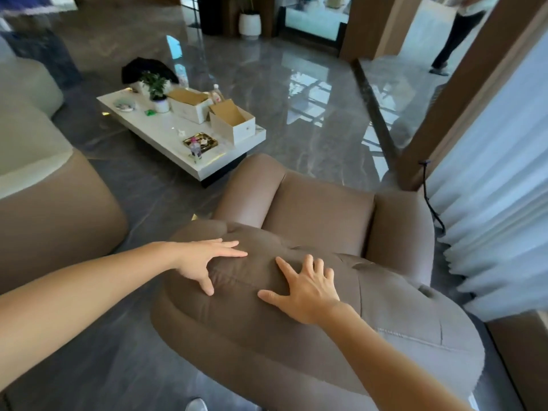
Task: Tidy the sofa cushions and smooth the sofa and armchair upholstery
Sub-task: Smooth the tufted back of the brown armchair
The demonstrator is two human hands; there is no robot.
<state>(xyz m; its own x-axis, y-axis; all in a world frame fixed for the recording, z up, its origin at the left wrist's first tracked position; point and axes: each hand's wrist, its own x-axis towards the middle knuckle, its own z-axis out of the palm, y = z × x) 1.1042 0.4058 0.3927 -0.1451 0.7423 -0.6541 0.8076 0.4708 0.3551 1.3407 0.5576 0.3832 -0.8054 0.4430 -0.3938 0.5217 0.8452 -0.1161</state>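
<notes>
Left hand: the left hand [204, 262] is spread flat on the top of the armchair's back cushion [267, 307], fingers fanned toward the right, thumb pointing down the near face. Nothing pinched, just palm pressure.
Right hand: the right hand [305, 289] lies just beside it, fingers splayed and pointing away, thumb out to the left. Open palm, pressing on fabric.
Between the hands: a shallow crease [234, 278] runs across the cushion there, so that patch looks not yet smooth.
Armchair: the brown armchair [320, 209] is seen from behind its back; the seat [317, 212] beyond the hands looks fairly even, and the two arms [252, 185] look plump and tidy.
Right side of the back cushion: the stitched panel [400, 310] near the curtain [504, 179] is untouched by either hand right now.
Sofa: a piece of the sofa [44, 203] shows at the far left, tan base, pale top; its cushions are mostly out of frame, so their state cannot be told.
Tabletop: the white tabletop [166, 129] further off carries open boxes [234, 120] and a small plant [155, 87].
Progress, my call: armchair smoothing is under way, with the crease and the right panel left to do.
</notes>
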